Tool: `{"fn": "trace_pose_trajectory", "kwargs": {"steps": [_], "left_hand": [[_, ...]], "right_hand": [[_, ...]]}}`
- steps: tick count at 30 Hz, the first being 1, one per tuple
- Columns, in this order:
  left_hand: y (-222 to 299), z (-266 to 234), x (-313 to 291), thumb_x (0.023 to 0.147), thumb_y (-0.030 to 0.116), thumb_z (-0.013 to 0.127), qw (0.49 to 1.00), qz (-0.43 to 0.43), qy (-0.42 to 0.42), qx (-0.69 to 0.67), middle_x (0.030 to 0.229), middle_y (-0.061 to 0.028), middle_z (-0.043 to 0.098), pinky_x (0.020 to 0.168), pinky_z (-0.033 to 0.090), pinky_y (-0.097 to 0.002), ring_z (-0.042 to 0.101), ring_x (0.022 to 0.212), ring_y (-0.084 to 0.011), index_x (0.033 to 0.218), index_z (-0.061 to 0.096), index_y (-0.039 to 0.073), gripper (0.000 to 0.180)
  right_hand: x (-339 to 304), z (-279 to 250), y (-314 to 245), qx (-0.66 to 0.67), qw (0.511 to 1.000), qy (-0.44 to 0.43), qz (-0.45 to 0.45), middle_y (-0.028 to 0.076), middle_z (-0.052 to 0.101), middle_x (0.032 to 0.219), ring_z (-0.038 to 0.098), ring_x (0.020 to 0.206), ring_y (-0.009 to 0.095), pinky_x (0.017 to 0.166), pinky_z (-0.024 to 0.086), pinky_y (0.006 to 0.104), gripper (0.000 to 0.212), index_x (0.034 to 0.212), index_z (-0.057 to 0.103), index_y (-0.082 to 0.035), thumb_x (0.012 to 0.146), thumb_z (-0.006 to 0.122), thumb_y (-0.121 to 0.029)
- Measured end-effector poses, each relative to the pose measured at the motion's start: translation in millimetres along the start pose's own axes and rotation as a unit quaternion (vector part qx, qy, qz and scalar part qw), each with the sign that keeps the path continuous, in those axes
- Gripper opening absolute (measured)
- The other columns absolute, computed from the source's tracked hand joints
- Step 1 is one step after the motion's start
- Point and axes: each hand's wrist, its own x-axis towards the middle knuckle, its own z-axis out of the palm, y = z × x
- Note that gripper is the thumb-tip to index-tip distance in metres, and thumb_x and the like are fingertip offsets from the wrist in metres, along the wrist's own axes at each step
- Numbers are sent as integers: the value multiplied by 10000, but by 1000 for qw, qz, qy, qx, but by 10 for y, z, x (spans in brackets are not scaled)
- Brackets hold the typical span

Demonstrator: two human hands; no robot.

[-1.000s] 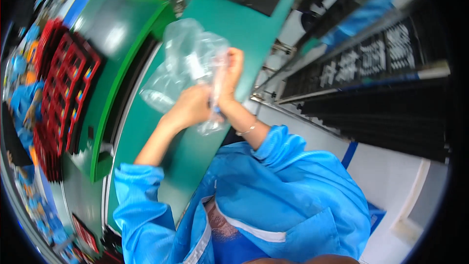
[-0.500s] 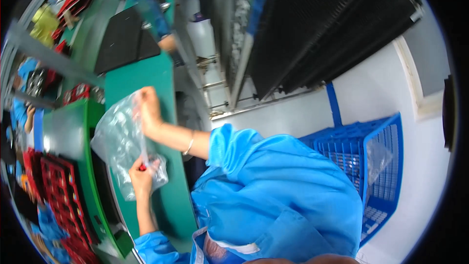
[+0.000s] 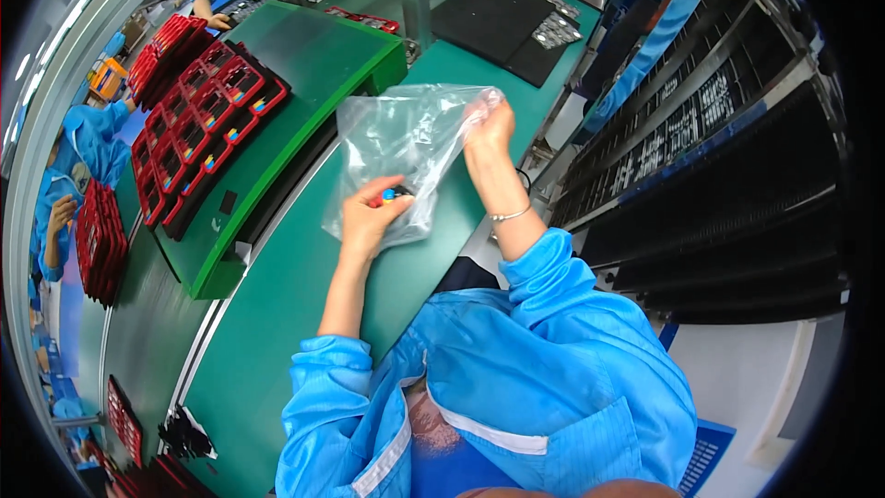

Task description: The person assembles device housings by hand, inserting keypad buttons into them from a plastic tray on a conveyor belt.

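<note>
Over the green bench top [image 3: 286,304] hangs a large clear plastic bag [image 3: 392,129], crumpled and see-through. My right hand [image 3: 490,129] is closed on the bag's upper right edge. Lower down, at the bag's near side, my left hand [image 3: 367,217] pinches a few small parts [image 3: 392,195] coloured blue, red and black between thumb and fingers. Whether those fingers are inside the bag or against its outside I cannot tell.
Left of the bench, red compartment trays [image 3: 207,120] rest on a green-edged raised shelf [image 3: 309,143]. Black mats [image 3: 502,23] with small metal parts lie farther along. A dark rack [image 3: 701,166] stands at right. Co-workers in blue [image 3: 92,143] sit across the line.
My view has turned to the right, toward the bench and the trays. My left hand still pinches small parts, and my right hand keeps its hold on the bag's edge.
</note>
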Motion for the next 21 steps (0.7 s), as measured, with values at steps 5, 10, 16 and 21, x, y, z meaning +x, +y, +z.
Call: {"fn": "trace_pose_trajectory", "kwargs": {"steps": [5, 10, 16, 21], "left_hand": [[20, -156, -97, 864, 32, 806, 947, -41, 128, -293, 1123, -104, 706, 802, 601, -310, 696, 941, -162, 1221, 704, 13, 372], [110, -395, -215, 898, 109, 803, 870, 31, 234, -432, 1122, -61, 682, 833, 619, -415, 692, 973, -209, 1304, 633, 90, 440], [-490, -1011, -418, 873, 156, 829, 848, 10, 228, -478, 1148, -83, 662, 862, 600, -445, 661, 984, -246, 1284, 628, 85, 463], [-481, -1160, -498, 901, 162, 809, 868, -40, 160, -468, 1178, -143, 657, 856, 628, -406, 660, 1026, -282, 1278, 612, 17, 450]], "right_hand": [[32, 201, -16, -64, 997, 26, -19, -19, 483, 659, 460, 538, 110, 457, 350, 279, 230, 794, 521, -146, 991, 431, -73], [-335, 293, -440, -190, 982, -20, 11, -26, 491, 676, 427, 514, 90, 429, 317, 258, 126, 893, 553, -104, 978, 481, -46], [-1804, 703, -2111, -398, 862, -307, -60, -9, 584, 807, 472, 606, 44, 525, 364, 205, 248, 1168, 625, -41, 1028, 565, -237], [-2971, 259, -4022, -625, 671, -294, -270, 61, 667, 801, 607, 772, 123, 721, 463, 244, 443, 959, 758, 19, 1015, 605, -394]]}}
